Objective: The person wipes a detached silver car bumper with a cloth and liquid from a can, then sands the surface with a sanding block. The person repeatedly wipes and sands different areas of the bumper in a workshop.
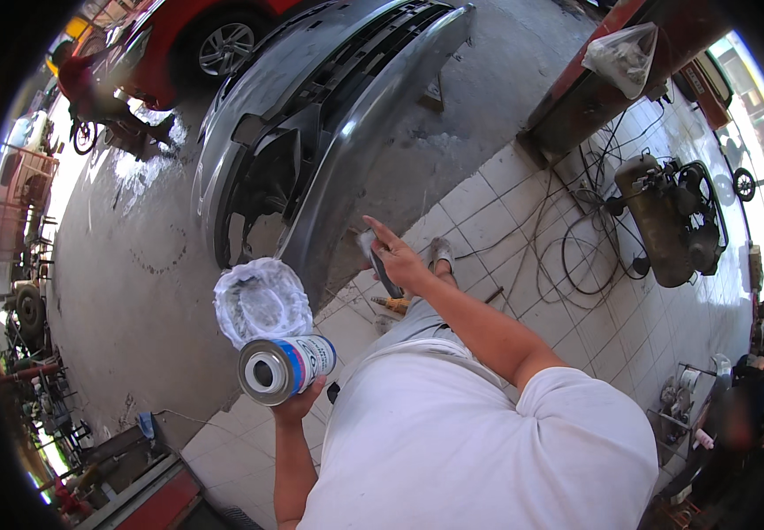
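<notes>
My left hand (299,402) grips a round metal can (313,355) from below. The can is tipped on its side, its round opening facing left, with a blue, white and red label. Just beyond the can, close to it, is a bowl-like container (262,300) wrapped in thin white plastic; what supports it is hidden. My right hand (401,262) is raised near the middle, index finger stretched out and the other fingers curled. A flat grey and dark piece (383,272) shows at those fingers; its kind is unclear. Ahead of both hands stands a grey car bumper (346,132).
A red car (170,53) is behind the bumper, and a person (90,84) is at far left. On the right are a red post (567,97), loose hoses (567,252) and an air compressor (669,216). An orange-yellow tool (391,305) lies by my feet.
</notes>
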Demonstrator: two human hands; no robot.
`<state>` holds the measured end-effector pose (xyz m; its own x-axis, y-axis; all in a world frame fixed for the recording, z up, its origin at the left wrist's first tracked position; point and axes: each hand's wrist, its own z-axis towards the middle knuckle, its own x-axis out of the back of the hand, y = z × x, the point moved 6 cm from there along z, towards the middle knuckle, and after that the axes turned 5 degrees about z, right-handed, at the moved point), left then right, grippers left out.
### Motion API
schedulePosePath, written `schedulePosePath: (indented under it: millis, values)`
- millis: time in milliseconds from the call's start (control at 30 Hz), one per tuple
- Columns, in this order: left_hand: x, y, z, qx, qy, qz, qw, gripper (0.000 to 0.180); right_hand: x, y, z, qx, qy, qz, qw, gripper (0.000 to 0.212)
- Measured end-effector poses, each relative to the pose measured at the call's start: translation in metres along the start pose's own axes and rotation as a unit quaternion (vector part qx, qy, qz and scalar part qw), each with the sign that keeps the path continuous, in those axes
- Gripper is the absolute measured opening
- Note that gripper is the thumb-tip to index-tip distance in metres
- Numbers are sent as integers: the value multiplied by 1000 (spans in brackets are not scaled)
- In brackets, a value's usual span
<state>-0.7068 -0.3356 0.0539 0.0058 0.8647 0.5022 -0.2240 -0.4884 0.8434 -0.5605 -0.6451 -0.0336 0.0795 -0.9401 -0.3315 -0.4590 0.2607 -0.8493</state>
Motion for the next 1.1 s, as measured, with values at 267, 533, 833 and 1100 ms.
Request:
schedulePosePath:
  millis: [267,533,833,1100]
  values:
    - [-77,54,63,-117,-171,15,978,90,1,35,-14,-106,-238,370,892,94]
    - [-124,44,55,-56,-159,-128,977,97,78,-10,-37,-73,-40,250,965,61]
    - [-75,13,12,41,0,-27,999,82,154,-141,66,170,208,234,935,52]
    - [-35,-6,-42,120,32,94,988,68,92,-176,68,429,313,-137,836,62]
